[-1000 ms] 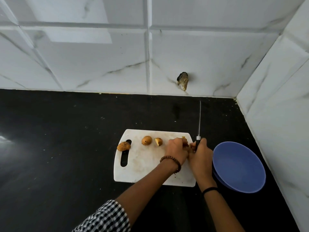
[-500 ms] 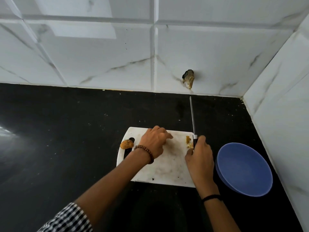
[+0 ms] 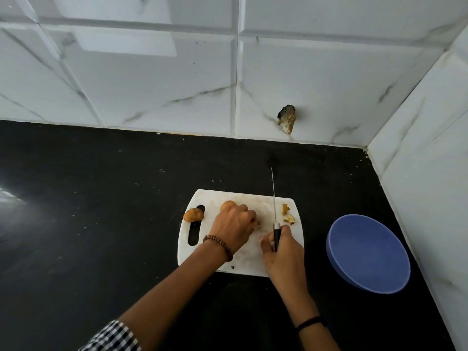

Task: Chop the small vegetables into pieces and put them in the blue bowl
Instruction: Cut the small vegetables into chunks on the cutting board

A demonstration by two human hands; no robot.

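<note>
- Your left hand is over the middle of the cutting board, knuckles up. Its fingers are curled down close together onto a vegetable piece, of which only a yellow-brown sliver shows at the fingertips.
- Your right hand sits over the board's near right part. Its fingers are wrapped round the black handle of the knife, with the thumb on the handle's right side.
- The blade points away from you and is seen edge-on above the board's right part. Its tip reaches past the board's far edge, over the black tabletop. You cannot tell whether the edge touches the board.
- Just right of the blade, near the board's far right corner, lie two small chopped bits.
- A round vegetable lies on the board just beyond your left knuckles, partly hidden by them.
- A second whole vegetable rests at the board's left edge, across the far end of the handle slot.
- The blue bowl stands on the tabletop to the right of the board, apart from it.
- A beaded bracelet circles your left wrist above the board's near part.
</note>
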